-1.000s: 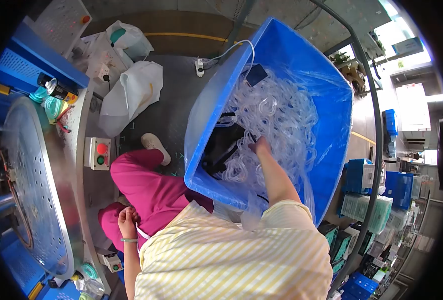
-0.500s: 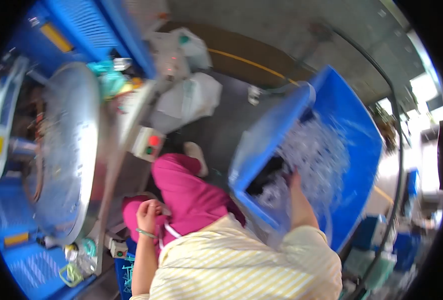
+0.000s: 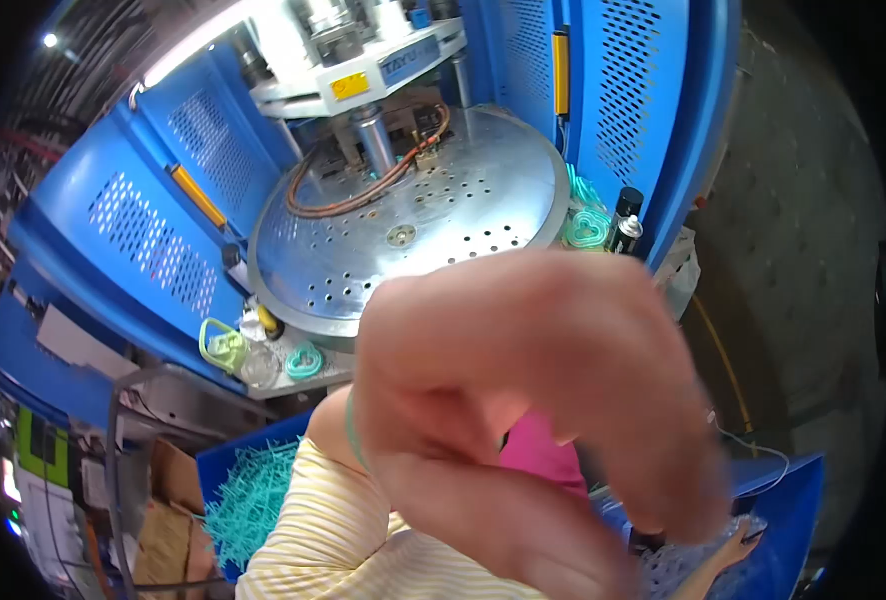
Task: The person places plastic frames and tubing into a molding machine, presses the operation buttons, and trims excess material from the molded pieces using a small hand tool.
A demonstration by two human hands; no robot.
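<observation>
My left hand (image 3: 523, 390) is raised very close to the camera and blurred, with a pale green band at its wrist. Its fingers are bent and the thumb stands apart from them; nothing shows between. At the lower right, my right hand (image 3: 735, 546) is small in view inside a blue bin (image 3: 798, 500). Its fingers close at clear plastic pieces (image 3: 678, 568) there. Part of the bin and its contents is hidden behind my left hand.
Ahead stands a machine with a round metal turntable (image 3: 433, 215) and perforated blue guards (image 3: 628, 90). Spray cans (image 3: 625, 232), teal coils (image 3: 304, 362) and a light green handled item (image 3: 225, 347) sit on its ledge. Teal strips (image 3: 253, 495) fill another bin at left.
My view has swung left and up from the bin to the machine. My left hand has risen from beside my leg to just before the camera. My right hand stays in the bin.
</observation>
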